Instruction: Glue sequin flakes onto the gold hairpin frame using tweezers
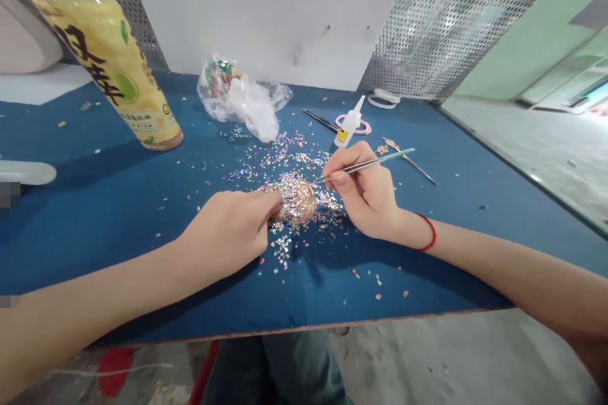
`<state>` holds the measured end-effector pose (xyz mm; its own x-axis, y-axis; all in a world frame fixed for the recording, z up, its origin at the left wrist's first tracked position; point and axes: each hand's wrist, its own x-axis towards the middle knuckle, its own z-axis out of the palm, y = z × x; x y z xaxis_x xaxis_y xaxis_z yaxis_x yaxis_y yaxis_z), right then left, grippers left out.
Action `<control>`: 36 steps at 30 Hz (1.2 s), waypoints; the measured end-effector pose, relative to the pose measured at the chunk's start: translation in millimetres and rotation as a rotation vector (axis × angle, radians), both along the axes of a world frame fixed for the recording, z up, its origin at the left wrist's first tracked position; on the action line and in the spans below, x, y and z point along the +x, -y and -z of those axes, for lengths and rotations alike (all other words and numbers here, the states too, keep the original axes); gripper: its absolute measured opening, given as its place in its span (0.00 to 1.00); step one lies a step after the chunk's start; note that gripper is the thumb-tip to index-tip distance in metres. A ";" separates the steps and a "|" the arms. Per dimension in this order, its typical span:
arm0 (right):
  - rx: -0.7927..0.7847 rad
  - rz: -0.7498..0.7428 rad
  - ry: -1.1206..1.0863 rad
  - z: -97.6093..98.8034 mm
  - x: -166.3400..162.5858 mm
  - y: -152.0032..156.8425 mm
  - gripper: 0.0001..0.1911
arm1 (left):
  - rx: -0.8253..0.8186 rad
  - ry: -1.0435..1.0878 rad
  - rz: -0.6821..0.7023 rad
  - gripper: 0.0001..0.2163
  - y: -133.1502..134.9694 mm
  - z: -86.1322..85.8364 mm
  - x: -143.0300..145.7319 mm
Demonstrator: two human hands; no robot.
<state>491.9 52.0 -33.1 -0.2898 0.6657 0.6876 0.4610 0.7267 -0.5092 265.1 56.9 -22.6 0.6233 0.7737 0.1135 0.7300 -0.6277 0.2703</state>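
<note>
Fingers [268, 201] of the left hand [227, 235] pinch the glittery ornament [298, 200] from its left on the blue table [118, 221]. The right hand [367, 195], just right of it, clamps tweezers [375, 163] whose long axis points left, tip at the ornament's upper edge.

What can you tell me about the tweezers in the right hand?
The tweezers are slim, silvery and metal-looking, with fine tips. The right hand pinches them pen-like between thumb and fingers; the back end sticks up to the right. The tips point left at the gold sequinned ornament; contact is too small to tell.
</note>
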 end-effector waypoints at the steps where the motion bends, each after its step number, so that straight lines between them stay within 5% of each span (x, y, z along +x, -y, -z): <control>1: 0.066 -0.022 0.013 0.7 0.3 -1.7 0.09 | 0.009 -0.028 0.015 0.09 0.9 -0.5 0.4; 8: 0.282 -0.177 0.096 9.4 5.1 -13.2 0.08 | 0.045 -0.148 0.055 0.08 3.4 -1.5 2.3; 36: 0.282 -0.188 0.226 9.8 3.2 -11.7 0.09 | 0.036 -0.274 0.028 0.06 6.9 -7.3 8.7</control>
